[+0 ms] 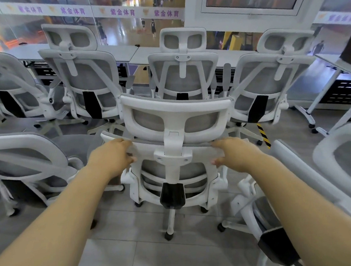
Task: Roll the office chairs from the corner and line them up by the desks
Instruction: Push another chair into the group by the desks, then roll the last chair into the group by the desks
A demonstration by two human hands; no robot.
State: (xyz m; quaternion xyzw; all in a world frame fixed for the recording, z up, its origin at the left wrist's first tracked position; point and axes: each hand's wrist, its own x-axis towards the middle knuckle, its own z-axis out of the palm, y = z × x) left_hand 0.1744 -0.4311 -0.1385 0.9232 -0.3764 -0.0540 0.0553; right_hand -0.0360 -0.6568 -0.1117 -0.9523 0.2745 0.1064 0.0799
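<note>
step in hand: rolling. left grip (112, 158) and right grip (232, 153) both clasp the top rail of the white-framed grey mesh office chair (173, 174), centre floor, behind three chairs lined at the long white table (135, 52). next: steer toward an open slot.

The nearest chair (177, 153) has a white plastic frame, grey mesh in its back and headrest, and a black lumbar block low on its spine; the chairs (183, 70) beyond it, by the desks, carry the same white, grey and black. Behind that nearest chair the desks (140, 52) are pale grey-white, and the band (120, 12) on the glass above them is white with purple characters and faint orange emblems. To its right a yellow-and-black striped strip (263, 134) lies on the light grey floor tiles (125, 256).
</note>
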